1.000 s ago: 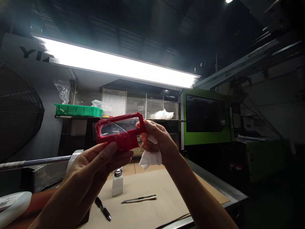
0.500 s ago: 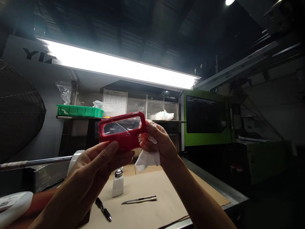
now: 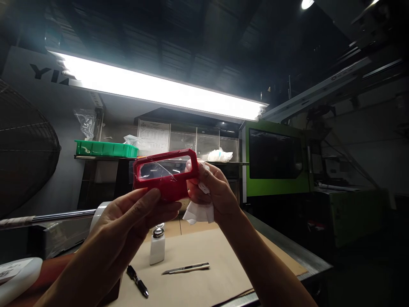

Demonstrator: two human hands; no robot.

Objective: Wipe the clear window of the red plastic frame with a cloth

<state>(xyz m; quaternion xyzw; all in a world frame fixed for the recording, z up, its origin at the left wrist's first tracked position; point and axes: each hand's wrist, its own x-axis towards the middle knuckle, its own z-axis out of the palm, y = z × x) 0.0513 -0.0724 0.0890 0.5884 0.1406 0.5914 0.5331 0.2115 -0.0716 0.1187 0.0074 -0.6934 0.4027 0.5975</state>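
Head view, the only one: held up near eye height under the strip light (image 3: pixel 159 89), one red frame with a clear window (image 3: pixel 164 175), gripped at both ends. Left hand (image 3: pixel 134 217) closed on the frame's lower left edge, thumb on top and fingers beneath; right hand (image 3: pixel 209 192) closed on the frame's right end, with one crumpled white cloth (image 3: pixel 198 211) pinched between palm and frame. Judged as an inspection or wiping pass on the window, with glare streaks visible across the clear panel. Next move probably calls for a steady left grip while the cloth slides across the panel, with light pressure so as not to smear or scratch. Below the hands, on the brown-paper-covered counter (image 3: pixel 223 264): one small white bottle with a metal cap (image 3: pixel 157 247), directly under the frame; one utility knife (image 3: pixel 187 267), lying flat just right of the bottle; one dark pen (image 3: pixel 138 280), below the left wrist. Beyond the left hand, one green tray (image 3: pixel 105 148) on a shelf; beyond the right hand, one green machine (image 3: pixel 275 157).
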